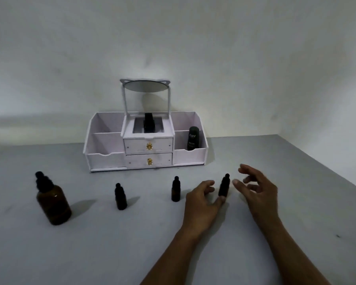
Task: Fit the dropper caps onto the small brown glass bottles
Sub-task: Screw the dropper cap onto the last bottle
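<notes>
Three small brown dropper bottles stand upright on the grey table, each with a black dropper cap on top: one at the left (120, 196), one in the middle (175, 189) and one at the right (224, 186). My left hand (201, 199) sits just left of the right bottle, fingers loosely spread, thumb near the bottle's base. My right hand (255, 188) hovers just right of it with fingers spread and relaxed, holding nothing. Neither hand grips the bottle.
A larger brown dropper bottle (51, 200) stands at the far left. A white cosmetic organiser (146, 145) with drawers and a mirror stands against the wall, holding a dark tube (193, 138). The table's right edge (337, 173) runs diagonally.
</notes>
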Tool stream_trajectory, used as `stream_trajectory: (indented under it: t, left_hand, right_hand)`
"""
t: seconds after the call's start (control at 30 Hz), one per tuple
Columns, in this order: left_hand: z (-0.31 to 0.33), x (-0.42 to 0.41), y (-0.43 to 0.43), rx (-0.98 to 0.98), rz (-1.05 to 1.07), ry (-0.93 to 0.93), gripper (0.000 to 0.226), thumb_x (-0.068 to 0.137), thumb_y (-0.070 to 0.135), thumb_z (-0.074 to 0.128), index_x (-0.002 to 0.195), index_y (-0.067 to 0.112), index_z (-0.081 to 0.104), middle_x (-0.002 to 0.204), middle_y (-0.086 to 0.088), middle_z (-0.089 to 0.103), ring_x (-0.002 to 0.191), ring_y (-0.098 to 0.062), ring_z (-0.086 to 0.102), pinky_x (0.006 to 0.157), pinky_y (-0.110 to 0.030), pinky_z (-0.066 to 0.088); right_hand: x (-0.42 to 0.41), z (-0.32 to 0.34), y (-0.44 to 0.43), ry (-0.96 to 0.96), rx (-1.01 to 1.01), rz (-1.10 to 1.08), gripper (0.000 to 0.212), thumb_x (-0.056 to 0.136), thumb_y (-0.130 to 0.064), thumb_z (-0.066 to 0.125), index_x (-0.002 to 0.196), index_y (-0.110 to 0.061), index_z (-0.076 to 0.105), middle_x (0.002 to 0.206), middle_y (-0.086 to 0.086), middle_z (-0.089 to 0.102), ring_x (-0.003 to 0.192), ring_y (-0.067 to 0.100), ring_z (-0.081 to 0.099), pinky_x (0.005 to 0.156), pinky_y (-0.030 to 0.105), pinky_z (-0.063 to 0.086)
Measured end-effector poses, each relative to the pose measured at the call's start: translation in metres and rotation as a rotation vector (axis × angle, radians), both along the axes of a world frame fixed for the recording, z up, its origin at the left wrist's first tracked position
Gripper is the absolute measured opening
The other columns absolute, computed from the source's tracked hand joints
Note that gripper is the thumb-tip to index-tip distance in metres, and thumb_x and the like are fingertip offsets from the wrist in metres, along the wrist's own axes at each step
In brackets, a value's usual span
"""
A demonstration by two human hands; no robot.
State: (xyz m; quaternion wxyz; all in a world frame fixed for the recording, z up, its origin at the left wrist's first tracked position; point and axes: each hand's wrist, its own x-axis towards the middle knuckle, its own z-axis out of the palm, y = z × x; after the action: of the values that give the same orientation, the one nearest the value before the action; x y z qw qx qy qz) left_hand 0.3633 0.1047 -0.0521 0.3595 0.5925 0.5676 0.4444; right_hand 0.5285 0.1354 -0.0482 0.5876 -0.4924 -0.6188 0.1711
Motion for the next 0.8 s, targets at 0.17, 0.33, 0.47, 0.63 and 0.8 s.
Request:
stream_trajectory:
  t: [0.17, 0.33, 0.47, 0.63, 0.8]
  left_hand:
    - [0.008, -0.036, -0.057, -0.024, 0.038, -0.153, 0.033, 0.081, 0.031, 0.076, 0.107, 0.043, 0.06, 0.105, 0.02, 0.065, 0.097, 0.013, 0.058, 0.086, -0.003, 0.044]
    - [0.013, -0.111, -0.112, 0.011, 0.187, -0.183, 0.021, 0.082, 0.028, 0.076, 0.098, 0.038, 0.069, 0.098, 0.017, 0.071, 0.094, 0.004, 0.064, 0.083, -0.011, 0.05]
    - [0.014, -0.185, -0.144, 0.123, 0.499, -0.203, 0.014, 0.084, 0.021, 0.074, 0.092, 0.032, 0.072, 0.091, 0.02, 0.071, 0.088, 0.005, 0.064, 0.073, -0.012, 0.051]
    - [0.008, -0.265, -0.148, 0.266, 0.811, -0.097, 0.029, 0.083, 0.022, 0.075, 0.107, 0.034, 0.064, 0.104, 0.017, 0.066, 0.093, 0.002, 0.06, 0.069, -0.018, 0.053]
    - [0.006, -0.307, -0.13, 0.236, 0.761, -0.077, 0.061, 0.077, 0.03, 0.081, 0.13, 0.033, 0.052, 0.12, 0.017, 0.056, 0.105, -0.001, 0.055, 0.078, -0.015, 0.048]
  right_hand:
    - [-0.02, 0.024, -0.023, -0.1, 0.127, -0.106, 0.036, 0.083, -0.008, 0.076, 0.118, -0.014, 0.068, 0.104, 0.006, 0.07, 0.083, 0.011, 0.063, 0.072, 0.011, 0.049]
    - [-0.086, 0.041, -0.053, -0.144, 0.184, 0.102, 0.031, 0.082, -0.003, 0.074, 0.107, -0.02, 0.069, 0.09, 0.007, 0.07, 0.077, 0.014, 0.066, 0.07, 0.019, 0.05]
    - [-0.154, 0.048, -0.069, -0.13, 0.155, 0.371, 0.031, 0.079, 0.0, 0.076, 0.099, -0.022, 0.07, 0.089, -0.005, 0.071, 0.083, 0.004, 0.067, 0.073, 0.009, 0.053]
    - [-0.239, 0.058, -0.074, -0.182, 0.085, 0.613, 0.028, 0.083, -0.005, 0.076, 0.101, -0.026, 0.071, 0.097, -0.011, 0.071, 0.09, 0.001, 0.066, 0.072, 0.006, 0.052]
    - [-0.304, 0.064, -0.072, -0.146, 0.003, 0.69, 0.028, 0.085, -0.015, 0.077, 0.109, -0.028, 0.071, 0.103, -0.016, 0.071, 0.092, -0.002, 0.066, 0.07, 0.016, 0.054]
